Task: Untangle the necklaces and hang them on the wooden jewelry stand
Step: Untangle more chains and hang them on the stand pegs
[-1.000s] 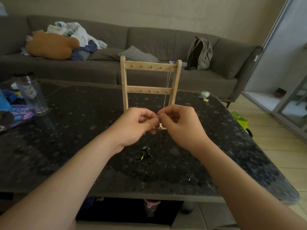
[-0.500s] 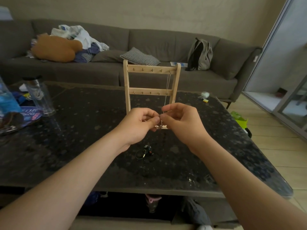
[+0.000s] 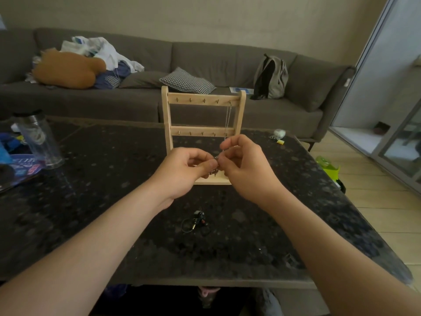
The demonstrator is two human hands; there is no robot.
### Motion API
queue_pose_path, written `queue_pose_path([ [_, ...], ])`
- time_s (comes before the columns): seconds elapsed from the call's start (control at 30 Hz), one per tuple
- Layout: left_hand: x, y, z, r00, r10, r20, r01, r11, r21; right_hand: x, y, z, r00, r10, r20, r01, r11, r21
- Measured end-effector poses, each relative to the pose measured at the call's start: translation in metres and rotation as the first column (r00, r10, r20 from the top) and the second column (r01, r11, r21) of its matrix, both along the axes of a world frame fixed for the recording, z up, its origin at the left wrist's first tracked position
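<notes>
Left hand and right hand both pinch necklace chain. Hung chain: long axis vertical, on wooden stand, toward table far edge.

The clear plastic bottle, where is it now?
Head view: the clear plastic bottle stands upright at the left of the dark stone table, beside blue printed paper.

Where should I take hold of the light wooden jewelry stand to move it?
Probably the left upright post of the light wooden jewelry stand, coming from its left: that post stands bare and vertical, while a thin silver chain hangs by the right post.
</notes>
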State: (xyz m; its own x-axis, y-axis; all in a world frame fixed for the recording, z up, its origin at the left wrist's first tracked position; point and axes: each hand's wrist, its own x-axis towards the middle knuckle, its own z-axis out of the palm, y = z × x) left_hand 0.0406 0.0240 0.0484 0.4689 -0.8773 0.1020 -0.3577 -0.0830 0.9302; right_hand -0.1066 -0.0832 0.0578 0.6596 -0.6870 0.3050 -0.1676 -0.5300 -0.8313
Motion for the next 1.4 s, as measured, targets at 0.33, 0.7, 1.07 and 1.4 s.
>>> queue_pose_path([
  [0.33, 0.018, 0.009, -0.006, 0.993, -0.119, -0.008, 0.118, 0.979, 0.168, 0.01, 0.004, -0.004, 0.946, 0.13, -0.297, -0.201, 0.954, -0.222],
  [0.7, 0.015, 0.011, -0.016, 0.928, -0.11, -0.356, 0.144, 0.987, 0.07, 0.01, 0.013, -0.014, 0.985, 0.114, -0.126, -0.136, 0.973, -0.185],
  [1.07, -0.014, 0.014, -0.024, 0.668, -0.095, -0.738, -0.011, 0.99, -0.137, 0.014, 0.031, -0.025, 0.919, -0.036, 0.393, -0.224, 0.772, 0.595],
  [1.4, -0.014, 0.017, -0.029, 0.78, -0.011, -0.625, -0.082, 0.989, -0.12, 0.011, 0.029, -0.026, 0.973, -0.083, 0.213, -0.079, 0.753, 0.654],
])
